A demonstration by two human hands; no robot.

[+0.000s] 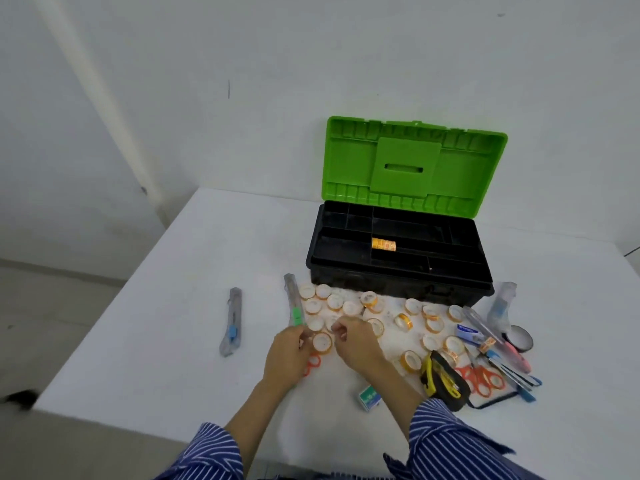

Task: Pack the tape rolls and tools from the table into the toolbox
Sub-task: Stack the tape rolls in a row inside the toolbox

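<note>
Counter [173, 306]: plain white. Toolbox [398, 271]: black body and black tray dividers; its lid [412, 164] bright green. Stack of tape rolls in the tray [383, 244]: orange with pale print. Loose tape rolls on the counter [334, 301]: white faces, orange rims. Box cutter at far left [231, 320]: grey with a blue slider; the nearer one [293, 303] has a green slider. Scissors [479, 377]: orange-red handles. My sleeves [446, 441]: blue with thin white stripes.
</note>
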